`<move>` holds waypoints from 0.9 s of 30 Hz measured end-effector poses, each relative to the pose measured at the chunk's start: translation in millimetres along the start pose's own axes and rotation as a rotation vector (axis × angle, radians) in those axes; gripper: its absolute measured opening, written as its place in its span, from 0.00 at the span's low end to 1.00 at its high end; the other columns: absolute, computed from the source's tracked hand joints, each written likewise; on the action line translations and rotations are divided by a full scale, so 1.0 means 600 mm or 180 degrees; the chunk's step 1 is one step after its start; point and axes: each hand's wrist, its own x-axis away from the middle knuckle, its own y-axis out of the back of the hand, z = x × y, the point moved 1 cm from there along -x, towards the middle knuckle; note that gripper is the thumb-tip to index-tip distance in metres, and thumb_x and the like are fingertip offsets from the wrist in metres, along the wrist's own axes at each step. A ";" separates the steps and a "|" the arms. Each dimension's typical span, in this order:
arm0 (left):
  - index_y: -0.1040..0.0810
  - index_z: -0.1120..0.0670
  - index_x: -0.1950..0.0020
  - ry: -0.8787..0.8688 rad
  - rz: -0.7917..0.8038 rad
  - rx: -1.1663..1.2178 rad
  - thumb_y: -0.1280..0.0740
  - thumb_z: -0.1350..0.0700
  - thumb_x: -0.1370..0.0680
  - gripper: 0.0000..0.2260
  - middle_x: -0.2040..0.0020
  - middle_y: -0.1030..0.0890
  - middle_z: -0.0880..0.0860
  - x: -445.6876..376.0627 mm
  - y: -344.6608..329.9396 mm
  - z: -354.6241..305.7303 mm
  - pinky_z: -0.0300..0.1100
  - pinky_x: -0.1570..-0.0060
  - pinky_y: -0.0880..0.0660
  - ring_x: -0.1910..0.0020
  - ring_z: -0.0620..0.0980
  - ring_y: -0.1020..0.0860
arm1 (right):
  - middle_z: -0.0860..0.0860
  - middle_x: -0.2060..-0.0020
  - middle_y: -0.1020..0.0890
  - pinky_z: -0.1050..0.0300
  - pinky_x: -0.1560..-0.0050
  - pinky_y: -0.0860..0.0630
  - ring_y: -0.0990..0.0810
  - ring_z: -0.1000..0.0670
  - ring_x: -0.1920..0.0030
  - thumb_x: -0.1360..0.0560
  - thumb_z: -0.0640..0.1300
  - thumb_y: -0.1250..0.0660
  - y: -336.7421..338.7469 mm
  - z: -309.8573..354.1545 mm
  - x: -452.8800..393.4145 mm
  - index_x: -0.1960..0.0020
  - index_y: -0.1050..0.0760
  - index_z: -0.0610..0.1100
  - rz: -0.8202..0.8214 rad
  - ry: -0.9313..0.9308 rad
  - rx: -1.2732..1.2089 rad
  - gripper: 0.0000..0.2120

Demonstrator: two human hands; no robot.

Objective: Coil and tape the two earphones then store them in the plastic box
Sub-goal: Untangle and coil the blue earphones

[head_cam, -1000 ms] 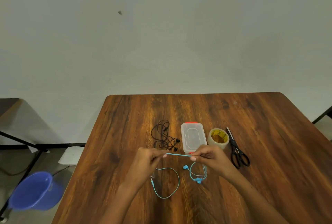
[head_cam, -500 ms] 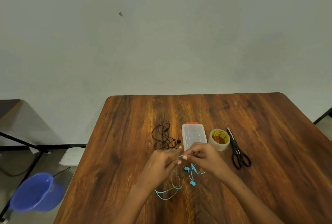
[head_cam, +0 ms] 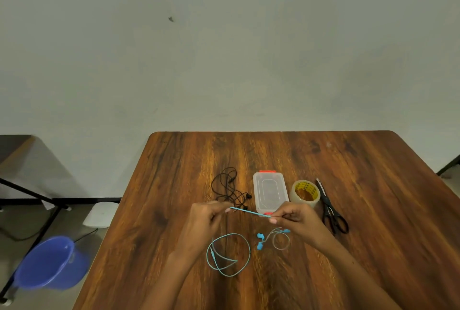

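The blue earphones (head_cam: 227,255) are lying partly on the bench (head_cam: 373,210) and partly in the air; a short length of the cord is running straight and taut between the two hands, loose loops are sprawling on the wood below the left hand, and the two earbuds are sitting beside a small loop under the right hand. The left hand (head_cam: 206,220) is hovering above the bench, fingers curled, pinching one end of the taut stretch; the right hand (head_cam: 297,220) is mirroring it, thumb and forefinger closed on the other end, both forearms reaching in from the near edge. The black earphones (head_cam: 230,189) are lying in a loose tangle just beyond the left hand, uncoiled; the plastic box (head_cam: 270,191) is sitting beside them with its clear lid on and red clips at both ends, its near end just behind the taut cord. The roll of tape (head_cam: 305,194) is standing just to the right of the box, close to the right hand; the scissors (head_cam: 332,207) are lying beside the tape, handles toward the person. Off the bench on the left, a blue bucket (head_cam: 49,263) is standing on the floor.
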 end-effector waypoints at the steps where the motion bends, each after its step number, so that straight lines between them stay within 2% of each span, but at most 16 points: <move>1: 0.16 0.53 0.49 0.0023 -0.0021 0.0005 0.31 0.66 0.26 0.11 0.56 0.16 0.43 0.001 0.002 0.004 0.27 0.56 0.27 0.56 0.33 0.20 | 0.49 0.61 0.15 0.51 0.52 0.19 0.16 0.50 0.57 0.31 0.43 0.26 0.003 -0.004 0.002 0.58 0.16 0.46 -0.0022 -0.0027 0.0003 0.03; 7: 0.17 0.55 0.46 -0.0005 -0.0016 -0.0029 0.31 0.67 0.26 0.12 0.50 0.16 0.46 0.005 0.003 0.016 0.25 0.52 0.27 0.50 0.33 0.21 | 0.51 0.61 0.14 0.54 0.51 0.18 0.16 0.52 0.57 0.30 0.41 0.27 -0.002 -0.014 0.001 0.57 0.16 0.44 -0.0061 -0.0052 0.0100 0.02; 11: 0.23 0.57 0.36 0.0268 0.0234 -0.0108 0.32 0.65 0.24 0.17 0.50 0.17 0.46 0.006 0.002 0.023 0.37 0.50 0.22 0.55 0.37 0.21 | 0.53 0.61 0.15 0.55 0.51 0.18 0.17 0.54 0.56 0.29 0.42 0.27 -0.004 -0.013 -0.002 0.58 0.16 0.47 -0.0105 -0.0048 0.0281 0.01; 12: 0.26 0.57 0.33 0.0282 0.0317 -0.0170 0.32 0.64 0.25 0.20 0.46 0.17 0.48 0.005 -0.001 0.023 0.36 0.46 0.25 0.51 0.39 0.21 | 0.54 0.60 0.15 0.55 0.51 0.19 0.17 0.55 0.56 0.29 0.43 0.27 -0.006 -0.012 -0.003 0.58 0.17 0.48 -0.0111 -0.0049 0.0329 0.01; 14: 0.30 0.55 0.30 0.0161 0.0471 -0.0199 0.30 0.60 0.25 0.24 0.34 0.26 0.48 0.003 -0.013 0.014 0.33 0.34 0.34 0.35 0.41 0.29 | 0.55 0.61 0.16 0.57 0.53 0.19 0.18 0.56 0.57 0.29 0.44 0.27 -0.013 -0.003 -0.005 0.58 0.17 0.49 -0.0076 0.0019 0.0435 0.01; 16: 0.29 0.53 0.31 -0.0050 0.0642 -0.0117 0.30 0.56 0.25 0.23 0.32 0.28 0.47 -0.001 -0.034 -0.010 0.34 0.31 0.36 0.32 0.40 0.33 | 0.55 0.61 0.17 0.63 0.56 0.22 0.19 0.57 0.58 0.28 0.44 0.27 -0.027 0.010 -0.009 0.59 0.18 0.52 0.0016 0.0172 0.0501 0.03; 17: 0.26 0.52 0.33 -0.0135 0.0699 -0.0053 0.30 0.55 0.25 0.20 0.34 0.25 0.48 -0.002 -0.044 -0.022 0.33 0.34 0.33 0.34 0.39 0.30 | 0.55 0.62 0.17 0.66 0.57 0.23 0.19 0.59 0.58 0.28 0.44 0.28 -0.033 0.017 -0.010 0.59 0.18 0.53 0.0062 0.0247 0.0513 0.04; 19: 0.20 0.52 0.39 -0.0180 0.0704 0.0150 0.32 0.56 0.23 0.13 0.43 0.17 0.49 -0.004 -0.056 -0.039 0.29 0.46 0.26 0.44 0.35 0.23 | 0.55 0.61 0.17 0.66 0.57 0.23 0.20 0.59 0.57 0.27 0.44 0.28 -0.042 0.028 -0.014 0.58 0.17 0.51 0.0130 0.0344 0.0517 0.03; 22: 0.17 0.50 0.45 -0.0147 0.0562 0.0164 0.32 0.57 0.23 0.09 0.57 0.15 0.48 -0.011 -0.047 -0.041 0.36 0.60 0.23 0.58 0.39 0.19 | 0.54 0.61 0.17 0.63 0.56 0.21 0.19 0.58 0.57 0.28 0.45 0.28 -0.040 0.033 -0.015 0.57 0.17 0.52 0.0135 0.0329 0.0413 0.02; 27: 0.15 0.52 0.51 -0.0092 0.0382 -0.0011 0.31 0.58 0.24 0.06 0.61 0.16 0.48 -0.018 -0.021 -0.022 0.39 0.63 0.25 0.63 0.41 0.20 | 0.54 0.61 0.16 0.58 0.53 0.20 0.18 0.56 0.56 0.29 0.46 0.27 -0.020 0.019 -0.007 0.59 0.18 0.53 0.0055 0.0140 0.0204 0.03</move>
